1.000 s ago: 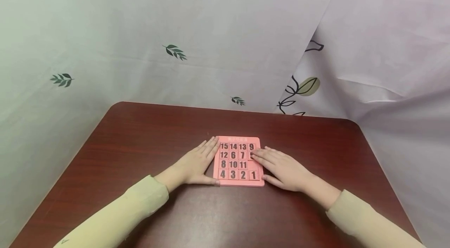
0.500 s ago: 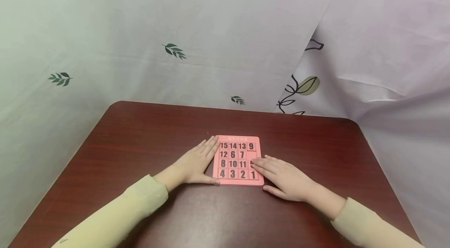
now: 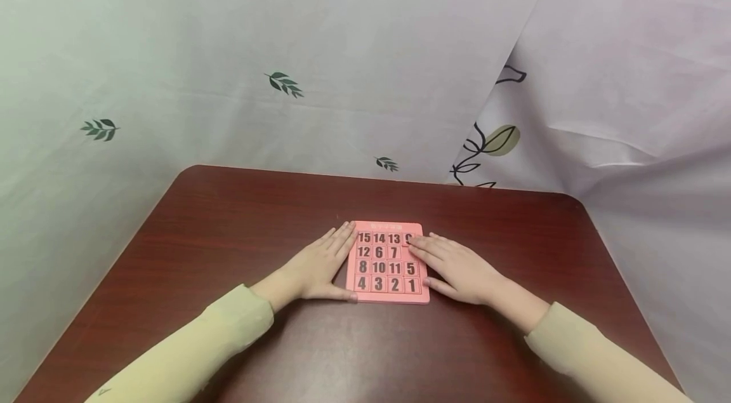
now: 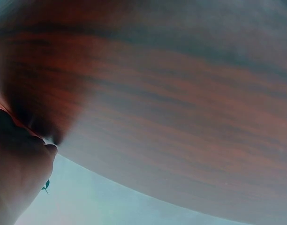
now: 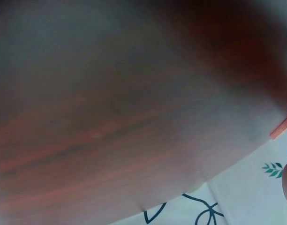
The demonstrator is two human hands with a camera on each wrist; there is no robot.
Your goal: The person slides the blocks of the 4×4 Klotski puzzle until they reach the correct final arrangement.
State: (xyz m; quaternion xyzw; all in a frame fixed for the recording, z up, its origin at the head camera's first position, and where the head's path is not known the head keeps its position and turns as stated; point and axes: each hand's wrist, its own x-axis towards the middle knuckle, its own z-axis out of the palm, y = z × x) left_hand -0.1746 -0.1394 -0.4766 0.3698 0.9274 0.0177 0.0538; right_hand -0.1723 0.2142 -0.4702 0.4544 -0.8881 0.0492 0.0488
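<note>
A pink sliding number puzzle [image 3: 388, 297] lies flat on the table, its black-numbered tiles set in a square grid. My left hand [image 3: 321, 268] rests along its left side, fingers straight up the edge and thumb at the near left corner. On the right side, the extended fingertips of my right hand [image 3: 461, 268] touch the 9 tile [image 3: 407, 238] in the top row and partly cover it. Below that tile is a gap, then the 5 tile [image 3: 410, 269]. In the right wrist view only a sliver of the puzzle's edge [image 5: 283, 125] shows.
The dark red-brown wooden table [image 3: 354, 352] has rounded far corners. Pale curtains [image 3: 354, 41] with leaf prints hang right behind its far edge and along both sides.
My right hand has slid the 5 tile down one place toward me, leaving the gap above it. It then moved back up to the 9 tile. The left hand has stayed put.
</note>
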